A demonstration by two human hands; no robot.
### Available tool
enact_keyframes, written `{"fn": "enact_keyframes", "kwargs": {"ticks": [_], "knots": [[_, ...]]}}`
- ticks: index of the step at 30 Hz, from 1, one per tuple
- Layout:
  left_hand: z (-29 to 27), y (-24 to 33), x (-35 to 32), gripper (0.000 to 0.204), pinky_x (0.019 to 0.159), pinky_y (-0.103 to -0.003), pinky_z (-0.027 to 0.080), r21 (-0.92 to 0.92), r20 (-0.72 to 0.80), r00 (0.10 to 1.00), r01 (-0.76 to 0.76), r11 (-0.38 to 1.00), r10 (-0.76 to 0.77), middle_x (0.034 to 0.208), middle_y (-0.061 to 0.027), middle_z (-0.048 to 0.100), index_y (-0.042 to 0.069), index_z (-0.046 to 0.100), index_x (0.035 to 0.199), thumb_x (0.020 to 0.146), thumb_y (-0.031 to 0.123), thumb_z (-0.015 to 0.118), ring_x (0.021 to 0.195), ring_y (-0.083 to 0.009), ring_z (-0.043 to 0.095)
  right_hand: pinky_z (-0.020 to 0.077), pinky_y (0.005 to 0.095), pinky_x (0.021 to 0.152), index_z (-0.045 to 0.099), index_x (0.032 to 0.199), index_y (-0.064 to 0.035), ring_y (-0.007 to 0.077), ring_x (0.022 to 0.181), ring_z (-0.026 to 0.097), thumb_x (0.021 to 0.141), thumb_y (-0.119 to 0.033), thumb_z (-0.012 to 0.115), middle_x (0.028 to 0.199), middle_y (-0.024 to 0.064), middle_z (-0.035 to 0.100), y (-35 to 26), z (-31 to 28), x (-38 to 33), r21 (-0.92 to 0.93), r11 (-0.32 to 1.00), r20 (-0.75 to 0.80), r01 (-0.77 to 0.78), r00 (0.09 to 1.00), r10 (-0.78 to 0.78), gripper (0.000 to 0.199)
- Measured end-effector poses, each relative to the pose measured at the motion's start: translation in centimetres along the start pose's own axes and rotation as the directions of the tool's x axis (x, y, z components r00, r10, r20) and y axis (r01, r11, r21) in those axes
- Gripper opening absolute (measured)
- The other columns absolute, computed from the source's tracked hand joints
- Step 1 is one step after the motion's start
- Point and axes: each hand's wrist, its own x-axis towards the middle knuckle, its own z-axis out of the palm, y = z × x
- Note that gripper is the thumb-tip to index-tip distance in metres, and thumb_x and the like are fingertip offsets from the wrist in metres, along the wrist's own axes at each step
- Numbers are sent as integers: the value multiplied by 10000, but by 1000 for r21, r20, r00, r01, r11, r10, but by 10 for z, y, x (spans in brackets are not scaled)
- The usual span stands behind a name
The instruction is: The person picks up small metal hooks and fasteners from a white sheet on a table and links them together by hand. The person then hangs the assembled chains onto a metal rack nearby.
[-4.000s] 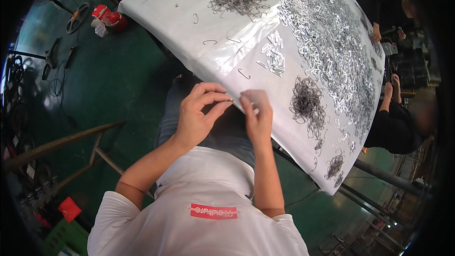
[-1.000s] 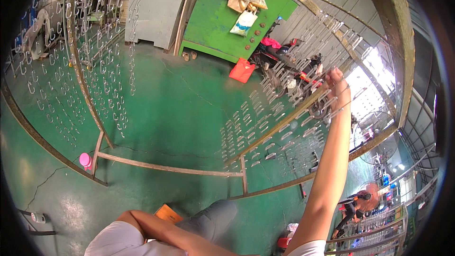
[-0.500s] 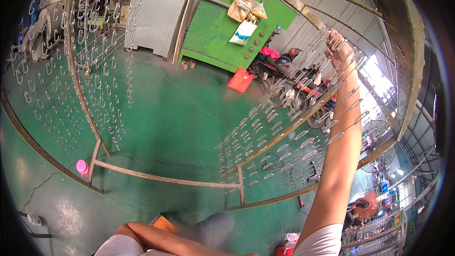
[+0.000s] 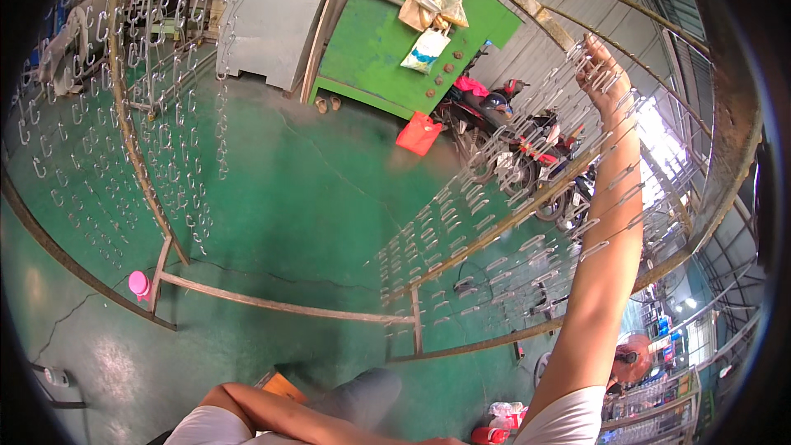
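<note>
My right arm stretches up to the far right. There my right hand (image 4: 603, 81) is closed at the top of a strand of wire hooks (image 4: 606, 66), close under the rusty upper bar (image 4: 557, 31). Its fingertips are partly hidden by the links. Many more strands of elongated wire hooks (image 4: 449, 216) hang in rows from the frame on this side. My left forearm (image 4: 288, 416) lies bent across my body at the lower edge. Only a sliver of my left hand (image 4: 441, 442) shows there, and its fingers are hidden.
More hook strands (image 4: 177, 144) hang at the left, around a metal frame with a low crossbar (image 4: 288, 310). A pink-lidded container (image 4: 139, 283) stands by its leg. Behind are a green cabinet (image 4: 371, 58), a grey cabinet (image 4: 272, 21), a red bag (image 4: 419, 133) and parked motorcycles (image 4: 486, 128).
My right hand has shifted slightly right and down in the picture, still at the top of the strands. The whole view has moved a little. My left arm stays bent at the lower edge.
</note>
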Motion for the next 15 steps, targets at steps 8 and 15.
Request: {"fn": "enact_keyframes", "kwargs": {"ticks": [8,15], "knots": [[-1,2,2,293,926,-449,327,-10,-2,1000,-18,1000,18,1176,-158,530,73,642,1019,881,316,554,1095,-294,473,380,223,520,664,1028,-122,71,630,477,795,-212,661,818,-82,600,-3,3,2,-58,998,-32,0,999,-2,250],[1,4,5,309,937,-462,317,-7,-2,1000,-27,1000,27,1187,-167,528,75,649,1019,885,335,551,1109,-307,467,384,239,574,653,1070,-155,61,711,488,815,-256,657,865,-94,602,-2,-5,4,-107,994,25,-1,1000,4,275]]}}
